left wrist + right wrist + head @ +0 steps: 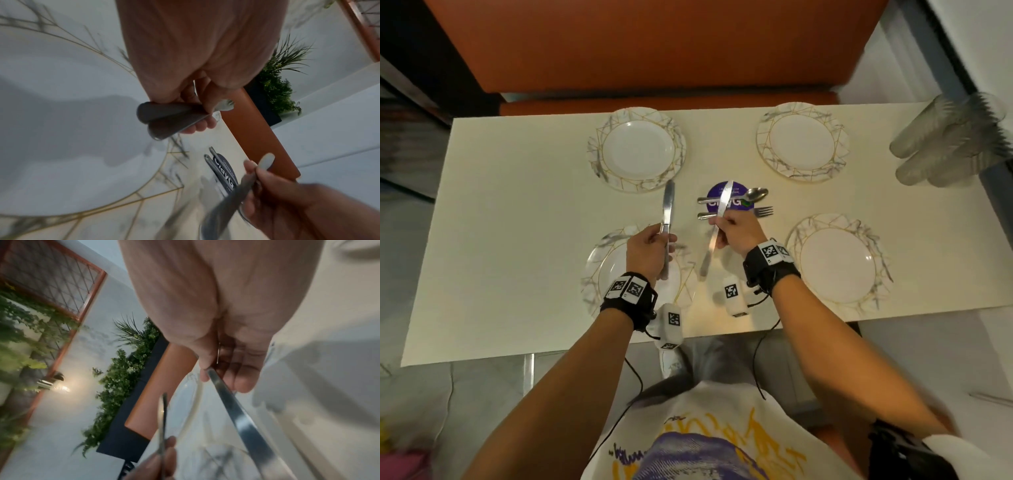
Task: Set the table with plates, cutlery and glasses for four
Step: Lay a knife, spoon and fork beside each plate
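Four marble-rimmed plates lie on the white table (517, 222): far left (637, 150), far right (803, 142), near right (837, 260), and near left (599, 274) partly under my left arm. My left hand (667, 240) grips a steel knife (667, 205), blade pointing away; the left wrist view shows two handles (164, 120) in that fist (195, 104). A second knife (725, 198) is gripped by my right hand (719, 229), its handle (246, 426) pointing back at me. A spoon (755, 194) and a fork (762, 211) rest across a purple coaster (736, 190) mid-table.
Clear cups (948, 144), blurred, lie in a bunch at the table's far right end. An orange bench (654, 51) runs behind the far edge. A dark planter with green plants (123, 378) stands beyond it. I stand at the near edge.
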Tool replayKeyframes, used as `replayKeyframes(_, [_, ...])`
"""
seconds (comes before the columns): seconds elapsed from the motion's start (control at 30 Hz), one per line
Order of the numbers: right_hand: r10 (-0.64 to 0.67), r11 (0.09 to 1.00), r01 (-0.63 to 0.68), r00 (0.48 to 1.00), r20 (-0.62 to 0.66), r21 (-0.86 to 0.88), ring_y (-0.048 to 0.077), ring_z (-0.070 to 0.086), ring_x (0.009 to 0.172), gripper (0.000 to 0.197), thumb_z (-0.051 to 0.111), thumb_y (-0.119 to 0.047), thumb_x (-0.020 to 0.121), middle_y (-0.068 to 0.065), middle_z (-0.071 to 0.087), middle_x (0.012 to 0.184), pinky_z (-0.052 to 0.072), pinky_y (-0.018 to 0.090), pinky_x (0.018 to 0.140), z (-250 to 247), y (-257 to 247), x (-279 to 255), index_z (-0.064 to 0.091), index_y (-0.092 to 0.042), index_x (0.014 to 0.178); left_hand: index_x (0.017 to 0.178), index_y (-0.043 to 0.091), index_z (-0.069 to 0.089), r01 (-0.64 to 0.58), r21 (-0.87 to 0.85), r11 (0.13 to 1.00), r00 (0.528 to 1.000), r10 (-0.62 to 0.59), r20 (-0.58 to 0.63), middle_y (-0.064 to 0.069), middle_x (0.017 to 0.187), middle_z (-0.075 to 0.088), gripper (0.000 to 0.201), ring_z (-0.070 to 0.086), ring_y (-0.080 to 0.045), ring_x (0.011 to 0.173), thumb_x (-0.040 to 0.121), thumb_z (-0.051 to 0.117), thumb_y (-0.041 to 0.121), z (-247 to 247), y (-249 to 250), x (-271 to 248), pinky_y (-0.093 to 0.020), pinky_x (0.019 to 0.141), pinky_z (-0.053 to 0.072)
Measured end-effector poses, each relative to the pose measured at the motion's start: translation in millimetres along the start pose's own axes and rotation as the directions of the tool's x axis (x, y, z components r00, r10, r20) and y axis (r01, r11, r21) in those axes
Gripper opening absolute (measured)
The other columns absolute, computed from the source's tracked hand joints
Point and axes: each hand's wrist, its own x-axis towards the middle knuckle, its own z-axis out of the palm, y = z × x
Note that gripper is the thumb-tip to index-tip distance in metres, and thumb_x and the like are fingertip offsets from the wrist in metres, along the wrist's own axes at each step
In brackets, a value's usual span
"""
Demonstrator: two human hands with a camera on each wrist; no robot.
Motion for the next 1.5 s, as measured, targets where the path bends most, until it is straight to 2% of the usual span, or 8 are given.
replayKeyframes(0.1, [0.031,0.983,-0.029,1.000,0.005,-0.183,0.012,0.063,0.067,0.027,0.053,-0.012,0.099,-0.004,0.074,0.097,0.053,0.027,0.068,8.5,25.2,-19.5,0.064,-0.019,0.075,0.091,0.019,0.074,0.025,-0.027,0.999,0.999,-0.026,-0.029,-0.007,0.085,0.074,0.027,0.062,-0.020,0.069,0.101,0.053,0.006,-14.7,-15.7,-6.0,-0.037,0.068,0.055])
replayKeyframes(0.2, [0.013,0.945,-0.023,0.999,-0.032,-0.326,0.006,0.055,0.062,0.031,0.061,-0.014,0.096,0.000,0.070,0.085,0.042,0.018,0.061,23.4,42.6,-32.9,0.057,-0.013,0.066,0.098,0.013,0.073,0.037,-0.020,0.999,0.999,-0.038,-0.024,-0.009,0.088,0.075,0.019,0.065,-0.021,0.073,0.102,0.055,0.008,-24.3,-24.6,-13.5,-0.039,0.071,0.059])
replayKeyframes(0.3, [-0.024,0.924,-0.003,0.997,-0.068,-0.383,0.008,0.052,0.062,0.004,0.067,-0.009,0.093,0.005,0.065,0.079,0.039,0.011,0.057,34.4,53.7,-38.8,0.069,-0.007,0.091,0.095,0.016,0.072,0.036,-0.022,0.999,0.999,-0.036,-0.026,-0.010,0.090,0.076,0.017,0.066,-0.022,0.073,0.101,0.057,0.010,-30.0,-27.2,-19.1,-0.039,0.073,0.061])
replayKeyframes(0.43, [0.022,0.944,-0.053,0.995,-0.099,-0.325,0.016,0.061,0.072,0.024,0.072,-0.003,0.087,0.005,0.066,0.085,0.060,0.030,0.080,40.8,61.0,-38.3,0.067,-0.004,0.110,0.103,0.013,0.071,0.031,-0.038,0.999,0.999,-0.031,-0.022,-0.004,0.089,0.076,0.015,0.066,-0.018,0.072,0.101,0.057,0.008,-34.2,-24.6,-21.5,-0.034,0.068,0.060])
replayKeyframes(0.63, [-0.055,0.899,-0.005,0.991,-0.123,-0.439,0.023,0.062,0.092,0.032,0.076,-0.022,0.087,0.010,0.066,0.106,0.052,0.030,0.083,36.5,64.7,-38.3,0.066,-0.010,0.115,0.110,0.009,0.071,0.016,-0.035,0.999,1.000,-0.017,-0.024,-0.005,0.091,0.075,0.017,0.065,-0.018,0.072,0.102,0.055,0.007,-35.0,-21.3,-20.2,-0.032,0.065,0.059])
replayKeyframes(0.83, [-0.123,0.750,0.154,0.988,0.094,-0.643,0.029,0.055,0.107,0.055,0.067,-0.020,0.093,0.011,0.050,0.117,0.051,0.038,0.094,33.3,73.4,-42.8,0.049,-0.021,0.145,0.110,0.011,0.070,0.030,-0.043,0.999,0.999,-0.031,-0.024,-0.006,0.093,0.076,0.016,0.066,-0.019,0.074,0.103,0.056,0.009,-30.9,-19.2,-18.1,-0.032,0.066,0.059])
replayKeyframes(1.33, [-0.135,0.825,0.180,0.983,0.123,-0.535,0.022,0.052,0.099,0.061,0.068,-0.021,0.092,0.002,0.046,0.103,0.050,0.036,0.092,47.5,75.0,-45.7,0.045,-0.028,0.148,0.105,0.006,0.073,0.007,0.024,1.000,1.000,-0.007,-0.020,-0.012,0.085,0.075,0.014,0.072,-0.023,0.071,0.101,0.063,0.015,-25.8,-25.8,-19.1,-0.030,0.065,0.062])
replayKeyframes(1.5, [-0.183,0.904,0.158,0.983,-0.025,-0.396,0.019,0.057,0.092,0.051,0.064,-0.023,0.093,0.003,0.058,0.100,0.048,0.030,0.089,39.9,69.8,-47.1,0.051,-0.024,0.143,0.103,0.008,0.075,0.017,0.007,1.000,1.000,-0.018,0.024,-0.013,0.086,0.078,0.012,0.077,-0.029,0.075,0.098,0.068,0.017,-19.6,-24.7,-21.1,-0.042,0.076,0.065])
